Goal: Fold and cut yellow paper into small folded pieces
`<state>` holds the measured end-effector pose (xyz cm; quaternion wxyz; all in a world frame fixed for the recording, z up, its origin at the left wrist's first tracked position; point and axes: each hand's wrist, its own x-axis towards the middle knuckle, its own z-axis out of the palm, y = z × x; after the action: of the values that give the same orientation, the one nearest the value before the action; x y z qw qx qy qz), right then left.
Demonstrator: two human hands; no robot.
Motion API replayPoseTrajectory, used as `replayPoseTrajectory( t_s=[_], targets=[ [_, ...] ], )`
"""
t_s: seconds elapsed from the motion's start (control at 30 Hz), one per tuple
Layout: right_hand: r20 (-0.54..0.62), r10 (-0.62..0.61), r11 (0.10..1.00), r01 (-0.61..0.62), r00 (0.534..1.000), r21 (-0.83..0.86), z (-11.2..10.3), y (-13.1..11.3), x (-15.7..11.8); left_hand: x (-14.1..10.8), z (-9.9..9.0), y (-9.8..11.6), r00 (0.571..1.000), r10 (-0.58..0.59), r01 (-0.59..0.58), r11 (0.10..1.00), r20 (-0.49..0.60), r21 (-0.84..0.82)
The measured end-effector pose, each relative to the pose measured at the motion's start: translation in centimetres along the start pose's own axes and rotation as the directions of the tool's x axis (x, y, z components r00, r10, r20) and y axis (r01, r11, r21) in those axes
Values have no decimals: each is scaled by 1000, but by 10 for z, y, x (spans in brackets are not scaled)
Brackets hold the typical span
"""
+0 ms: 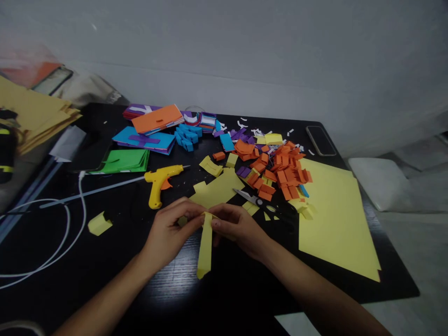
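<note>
Between my two hands is a yellow paper strip (205, 247), its long end hanging down toward me. My left hand (171, 228) pinches its upper part from the left, thumb and fingers closed. From the right, my right hand (238, 227) grips the same strip near the top; a darker spot shows on one fingertip. The part between the fingers is mostly hidden. Just beyond lie a yellow paper sheet (224, 186) and a pair of scissors (259, 201) with black handles. A yellow glue gun (157, 182) lies left of the sheet, a glue stick in its back.
Many folded orange paper pieces (287, 170) are heaped at the right, beside large yellow sheets (332, 219) and a phone (320, 140). Coloured paper stacks (143, 140) stand at the back left. A white cable (84, 205) curls at the left, near a folded yellow piece (100, 224).
</note>
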<state>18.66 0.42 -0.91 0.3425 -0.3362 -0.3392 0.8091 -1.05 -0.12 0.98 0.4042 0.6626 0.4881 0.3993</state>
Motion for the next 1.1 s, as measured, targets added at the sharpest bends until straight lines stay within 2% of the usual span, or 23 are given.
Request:
replayPoseTrajectory(
  t_s=[0.33,0.43,0.53,0.67,0.8,1.1],
  targets=[
    [-72,0,991,-9,997,-131,4,-7,-2,-4,2,-5,998,68,-66,994,-15,87],
    [-69,-11,990,2,998,-139,3,-7,-1,-5,3,-6,999,38,-36,998,-30,54],
    [-79,-55,987,42,995,-157,2,-6,-1,-6,2,-5,1000,-22,21,1000,-11,-22],
    [-145,-128,975,98,981,-201,0,-2,0,-6,1,-5,999,-31,33,998,39,-52],
    [-224,-215,948,149,951,-280,1,3,1,-4,4,-7,999,-14,15,1000,35,-6],
    [-226,-337,859,200,914,-472,5,0,-2,-4,7,-8,999,31,-30,997,-12,70]
  ],
)
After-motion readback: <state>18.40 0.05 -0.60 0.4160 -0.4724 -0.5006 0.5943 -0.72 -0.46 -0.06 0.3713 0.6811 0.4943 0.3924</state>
